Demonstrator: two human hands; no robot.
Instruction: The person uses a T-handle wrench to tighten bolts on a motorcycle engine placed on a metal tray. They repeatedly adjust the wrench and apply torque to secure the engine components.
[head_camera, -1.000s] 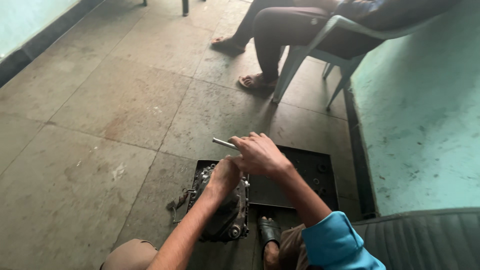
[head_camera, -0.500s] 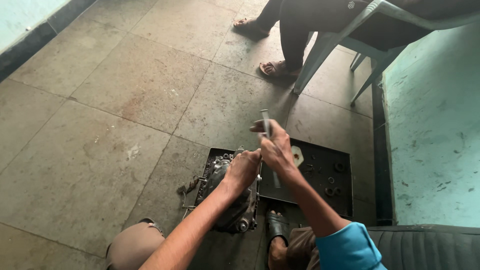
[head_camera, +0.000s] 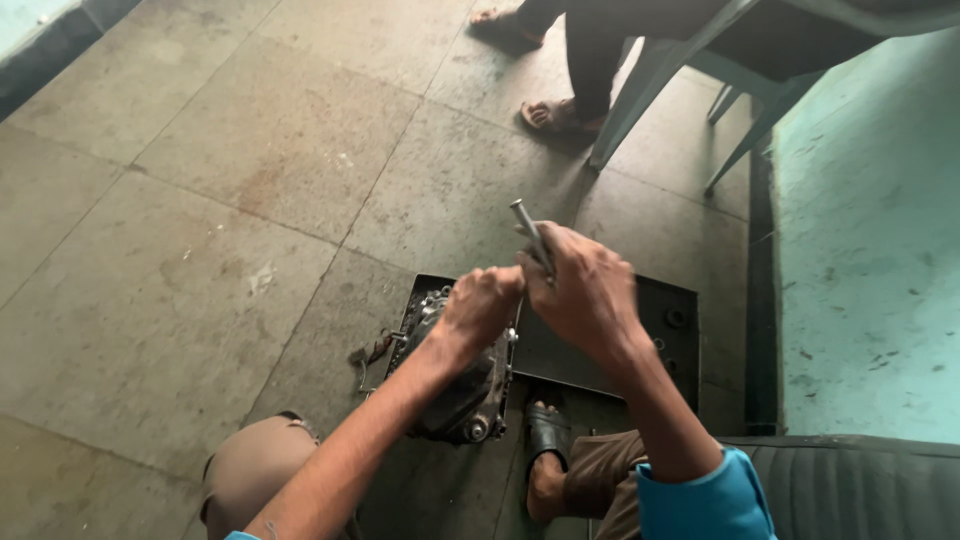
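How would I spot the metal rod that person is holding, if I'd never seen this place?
Find the black tray on the tiled floor, with a greasy engine part on its near edge. Above it, the right hand grips a thin grey metal rod, the only bright, straight, upward-pointing thing there.

Soft, even daylight fills the scene, moderately bright and without glare. The stone floor (head_camera: 230, 200) shows only faint, diffuse shadows, darkest under the plastic chair (head_camera: 690, 60) at 1 o'clock. The teal wall (head_camera: 870, 260) at 3 o'clock is the brightest area. The right hand (head_camera: 585, 290) and its metal rod (head_camera: 528, 232) are slightly motion-blurred. The frame edges look mildly stretched; detail is otherwise fairly sharp.
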